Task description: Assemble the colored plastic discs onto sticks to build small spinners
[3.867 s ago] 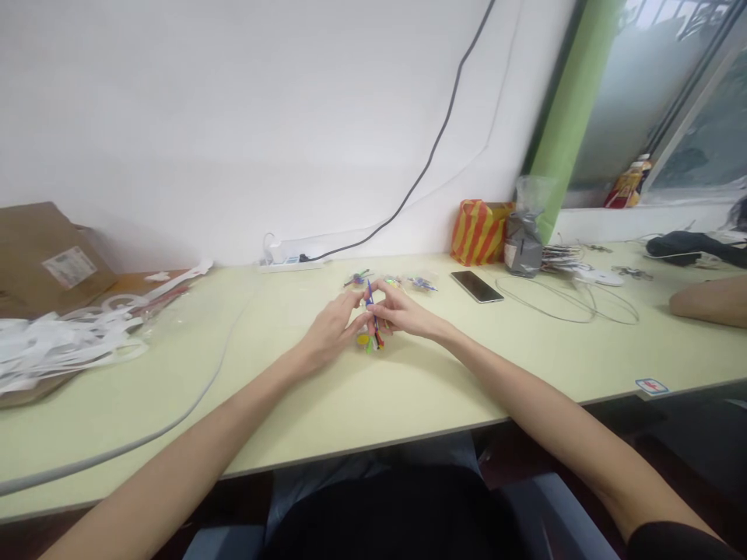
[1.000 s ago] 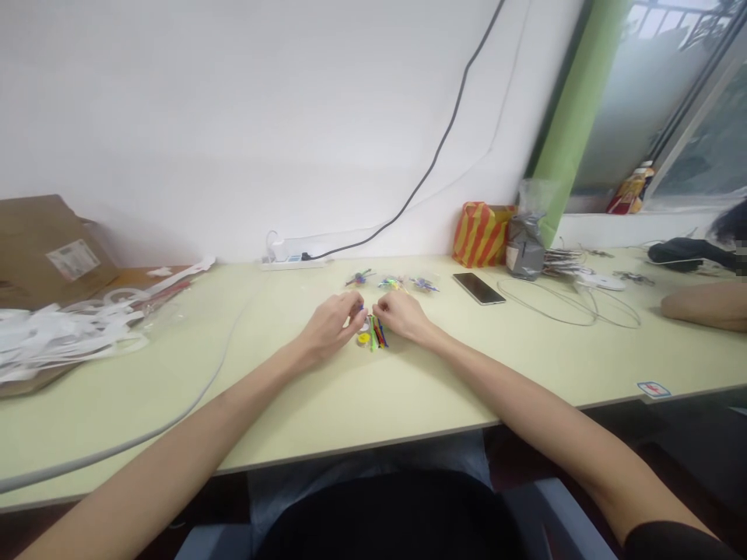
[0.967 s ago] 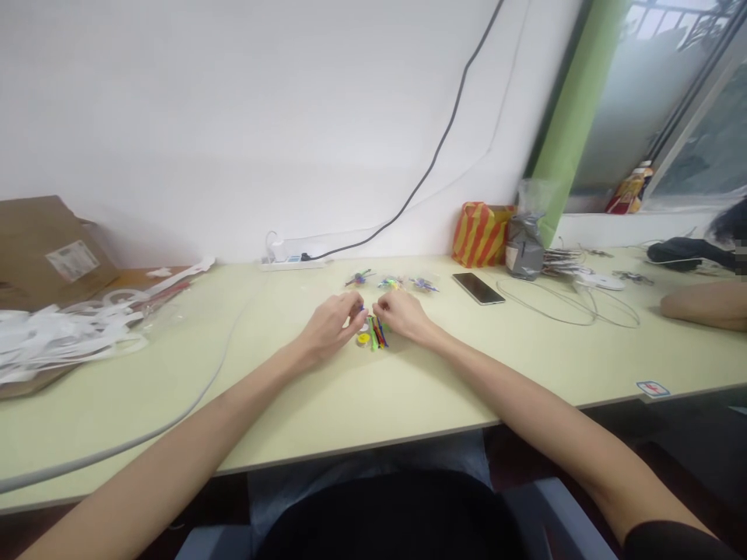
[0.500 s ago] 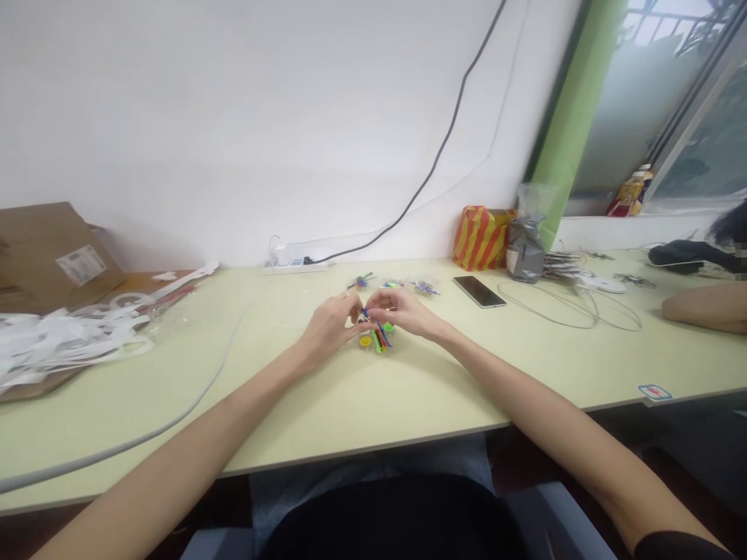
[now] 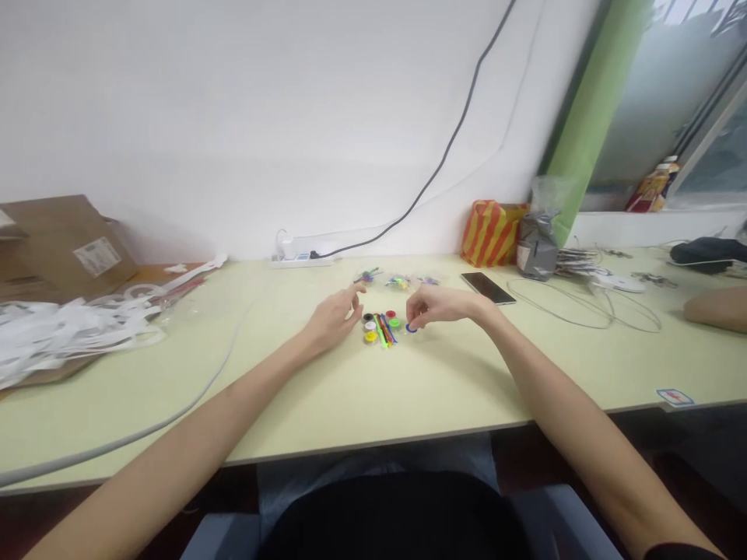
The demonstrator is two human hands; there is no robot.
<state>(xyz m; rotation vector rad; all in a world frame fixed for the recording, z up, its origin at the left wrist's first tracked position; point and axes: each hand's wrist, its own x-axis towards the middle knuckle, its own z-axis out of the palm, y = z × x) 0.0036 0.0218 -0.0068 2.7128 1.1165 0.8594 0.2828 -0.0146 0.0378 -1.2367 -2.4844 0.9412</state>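
Small round pieces with coloured tops lie before me: a black piece (image 5: 367, 317), a white piece (image 5: 369, 327) and a yellow piece (image 5: 370, 337) on the left, a red piece (image 5: 391, 314) and a green piece (image 5: 394, 323) on the right. Between them are several thin coloured strips (image 5: 384, 331). My right hand (image 5: 435, 305) points down, its fingertips closed on a blue round piece (image 5: 411, 329) at the table surface. Beside the black piece, my left hand (image 5: 335, 315) rests with thumb and fingers apart and nothing between them.
Several clear bags of coloured parts (image 5: 398, 281) lie farther back. A phone (image 5: 488, 288), a striped bag (image 5: 493, 233) and a grey bag (image 5: 537, 247) are to the right. White strips (image 5: 70, 338) and a cardboard box (image 5: 64, 245) fill the left. Someone's forearm (image 5: 717, 309) is far right.
My hands have come apart from above the strips. The right moved rightward and is now on the blue piece; the left opened, uncovering the pieces. The view has shifted slightly.
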